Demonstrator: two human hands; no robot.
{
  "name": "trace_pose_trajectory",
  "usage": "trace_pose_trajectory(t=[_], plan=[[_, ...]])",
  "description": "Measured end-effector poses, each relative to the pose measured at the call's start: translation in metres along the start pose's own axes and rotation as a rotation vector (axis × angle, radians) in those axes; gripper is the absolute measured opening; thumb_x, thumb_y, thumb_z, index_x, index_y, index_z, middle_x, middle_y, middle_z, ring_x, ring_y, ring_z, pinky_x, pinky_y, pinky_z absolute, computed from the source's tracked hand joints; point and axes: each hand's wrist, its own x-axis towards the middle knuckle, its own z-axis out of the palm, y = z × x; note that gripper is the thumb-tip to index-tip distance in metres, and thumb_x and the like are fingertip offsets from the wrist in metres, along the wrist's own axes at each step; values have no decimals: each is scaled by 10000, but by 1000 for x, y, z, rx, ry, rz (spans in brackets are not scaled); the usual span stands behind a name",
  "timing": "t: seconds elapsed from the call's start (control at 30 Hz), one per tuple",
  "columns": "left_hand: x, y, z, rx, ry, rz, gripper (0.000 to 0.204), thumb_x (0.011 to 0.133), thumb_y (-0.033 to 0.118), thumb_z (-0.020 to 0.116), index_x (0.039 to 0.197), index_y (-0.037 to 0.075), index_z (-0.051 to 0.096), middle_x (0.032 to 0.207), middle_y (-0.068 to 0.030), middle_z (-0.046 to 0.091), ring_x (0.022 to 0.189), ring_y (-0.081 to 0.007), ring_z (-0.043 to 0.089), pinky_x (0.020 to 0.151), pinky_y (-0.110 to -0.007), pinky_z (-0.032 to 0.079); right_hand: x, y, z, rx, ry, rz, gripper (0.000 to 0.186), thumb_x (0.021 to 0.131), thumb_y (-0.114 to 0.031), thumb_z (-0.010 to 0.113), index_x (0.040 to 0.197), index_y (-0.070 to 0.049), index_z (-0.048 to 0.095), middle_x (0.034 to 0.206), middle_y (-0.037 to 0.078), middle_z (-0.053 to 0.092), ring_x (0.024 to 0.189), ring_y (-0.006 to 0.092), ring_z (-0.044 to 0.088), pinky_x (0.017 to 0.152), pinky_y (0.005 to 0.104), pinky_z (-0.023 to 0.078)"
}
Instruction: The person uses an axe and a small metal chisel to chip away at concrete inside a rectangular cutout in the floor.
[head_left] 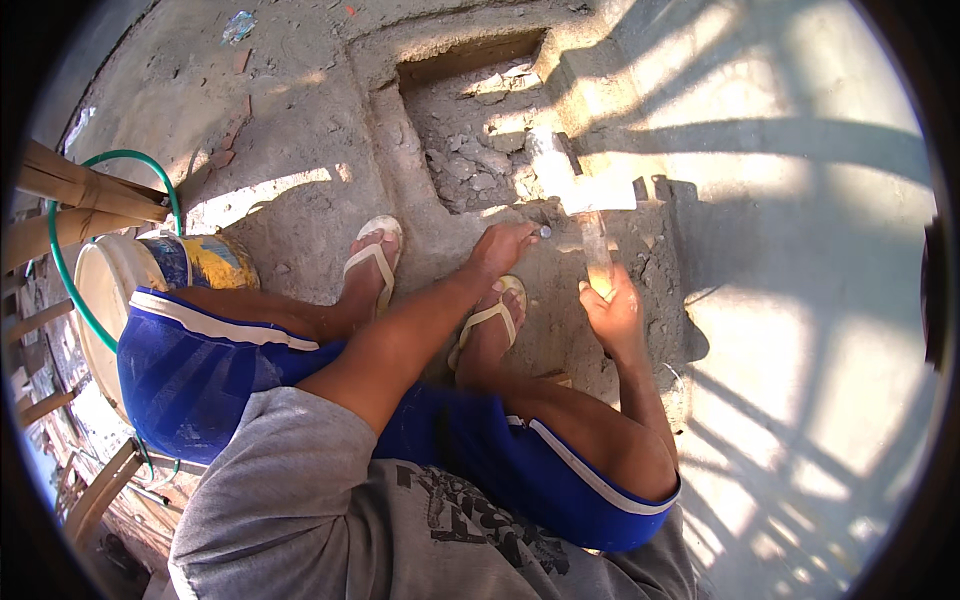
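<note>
Hammer (594, 236) is gripped in your right hand (615, 312), fingers wrapped around the handle, its sun-bleached head pointing away from you. Your left hand (503, 250) is closed around a metal rod (544, 231); only its round end shows, just left of the hammer handle. Both tools are at the near edge of a rectangular pit (470, 55) containing broken rubble (475, 165). You wear cream flip-flops (378, 258). A green hose (120, 154) loops beside your left knee.

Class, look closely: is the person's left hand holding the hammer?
No, the right hand is wrapped around the handle of the hammer.
</note>
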Motion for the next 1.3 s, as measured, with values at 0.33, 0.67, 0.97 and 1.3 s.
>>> trace_pose_trajectory(t=[0.33,0.67,0.97,1.3], plan=[[5,11,6,-123,99,55,188,934,219,679,1036,60,673,897,-224,656,839,-449,624,691,-480,503,-1,14,9,194,361,-237,209,905,-85,701,1058,6,591,795,150,639,709,259,642,659,353,514],[-13,5,0,-155,102,-15,313,923,186,684,1228,112,682,985,-207,704,907,-421,671,800,-473,544,6,-89,-48,174,262,-79,252,896,-129,752,1061,-8,604,771,94,652,662,189,633,616,361,497],[-13,4,9,-161,11,-14,404,905,151,685,1303,105,634,1083,-218,699,993,-407,673,864,-459,545,-12,63,10,-326,-31,-134,249,843,-95,732,1026,-11,585,741,202,645,651,332,675,594,386,501],[-24,14,12,-222,221,7,420,909,114,677,1321,73,608,1227,-226,664,1098,-400,654,933,-422,537,48,-62,-44,-12,204,-101,221,939,-148,724,1046,-24,574,809,18,633,660,116,589,589,300,481]])
